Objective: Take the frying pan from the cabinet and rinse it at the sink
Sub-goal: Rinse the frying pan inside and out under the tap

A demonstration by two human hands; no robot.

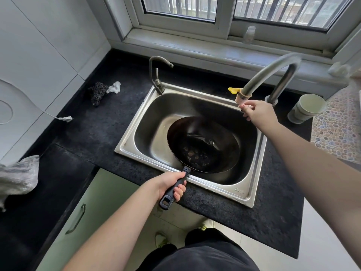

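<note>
Your left hand (172,182) is wrapped around the black plastic handle (174,189) of the dark round frying pan (203,143), fingers curled tight under it and thumb along the top. The pan sits tilted inside the stainless steel sink (136,122), its handle crossing the near rim, with patches of residue on its bottom. Your right hand (257,114) is up at the far right of the basin, fingers pinching the tip of the tall curved steel faucet (273,71), just below its pale spout collar. A smaller thin tap (156,75) stands at the sink's far left corner. On the black speckled countertop (97,124), a dark scouring pad (97,92) lies beside a crumpled white scrap (114,87) to the far left, and a pale paper cup (306,108) stands right of the faucet.
</note>
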